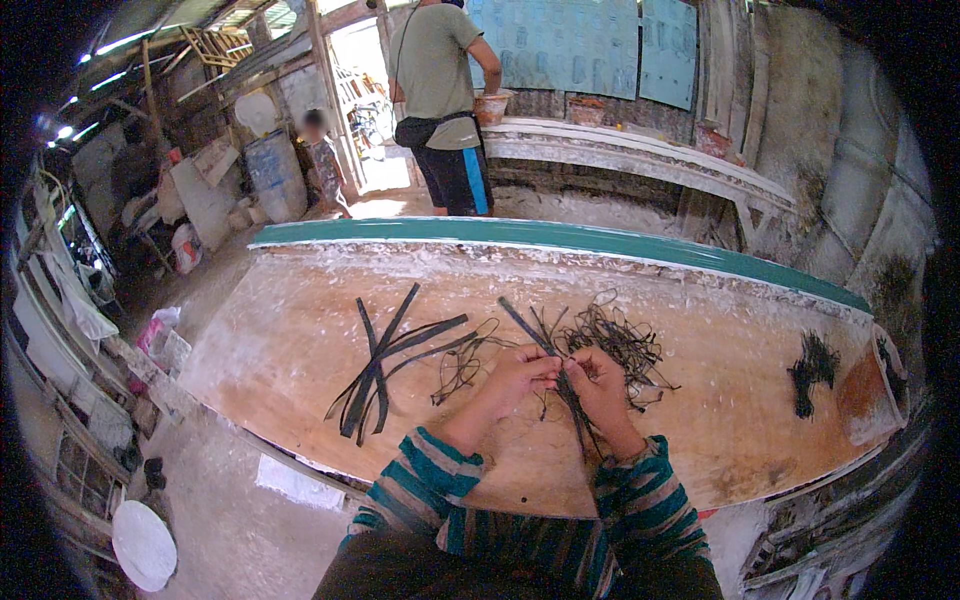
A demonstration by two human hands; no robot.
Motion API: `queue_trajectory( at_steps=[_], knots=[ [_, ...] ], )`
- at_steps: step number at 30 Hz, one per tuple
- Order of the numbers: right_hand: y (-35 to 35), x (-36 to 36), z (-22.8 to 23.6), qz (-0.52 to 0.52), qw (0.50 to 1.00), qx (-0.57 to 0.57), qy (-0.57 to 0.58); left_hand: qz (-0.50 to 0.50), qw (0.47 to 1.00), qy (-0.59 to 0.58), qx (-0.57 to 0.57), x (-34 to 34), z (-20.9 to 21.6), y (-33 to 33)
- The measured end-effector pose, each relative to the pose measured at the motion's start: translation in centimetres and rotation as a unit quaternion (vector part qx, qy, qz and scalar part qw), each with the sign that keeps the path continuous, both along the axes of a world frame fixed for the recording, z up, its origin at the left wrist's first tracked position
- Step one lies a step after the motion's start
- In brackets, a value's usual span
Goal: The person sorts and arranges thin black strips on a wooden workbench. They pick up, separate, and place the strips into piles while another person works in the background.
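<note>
My left hand (518, 378) and my right hand (601, 388) meet over the middle of the wooden tabletop (275, 350), both pinching a black strip (524, 322). The strip slants from the upper left, through my fingers, toward my body; other thin black pieces hang alongside it below my hands. Just beyond my right hand lies a tangled heap of thin black strips (625, 345). Several flat black strips (378, 365) lie crossed on the left. Between them and my left hand is a looser tangle of thin strands (458, 368). What my fingertips do exactly is too small to tell.
A green-topped raised edge (540, 234) runs along the table's far side. A dark bundle (812, 372) lies at the right, near a brown curved piece (872, 400). Beyond, a person (440, 90) stands at a long bench (620, 150) holding clay-coloured pots. Another person (325, 160) is farther left.
</note>
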State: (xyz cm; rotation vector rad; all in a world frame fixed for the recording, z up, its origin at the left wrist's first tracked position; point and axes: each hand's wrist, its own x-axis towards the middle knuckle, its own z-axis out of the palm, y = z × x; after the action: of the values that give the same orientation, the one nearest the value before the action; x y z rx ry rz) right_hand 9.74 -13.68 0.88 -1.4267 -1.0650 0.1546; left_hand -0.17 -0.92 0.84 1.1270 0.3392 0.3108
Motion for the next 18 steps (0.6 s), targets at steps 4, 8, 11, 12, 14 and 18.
queue_trajectory(
  at_steps=[4,8,11,12,14,18],
  knots=[
    [0.4,0.5,-1.1,0.012,0.991,0.033,0.129,-0.013,1.0,-0.013,0.007,0.0,0.0,-0.2],
    [0.2,0.5,-0.6,0.058,0.976,0.038,0.205,-0.013,0.999,-0.023,0.025,0.1,-0.5,-0.2],
    [0.0,-0.2,0.5,0.086,0.946,0.084,0.3,0.002,0.998,-0.028,0.05,0.3,-0.8,-0.6],
    [0.0,0.0,0.5,0.088,0.947,0.068,0.303,-0.001,0.998,-0.044,0.04,0.5,-0.8,-0.5],
    [-0.1,0.2,0.5,0.096,0.945,0.033,0.31,-0.003,0.997,-0.074,0.02,0.4,-0.6,-0.5],
    [-0.1,0.2,0.5,0.123,0.95,0.003,0.288,0.018,0.998,-0.063,0.02,0.2,-0.3,-0.2]
  ],
)
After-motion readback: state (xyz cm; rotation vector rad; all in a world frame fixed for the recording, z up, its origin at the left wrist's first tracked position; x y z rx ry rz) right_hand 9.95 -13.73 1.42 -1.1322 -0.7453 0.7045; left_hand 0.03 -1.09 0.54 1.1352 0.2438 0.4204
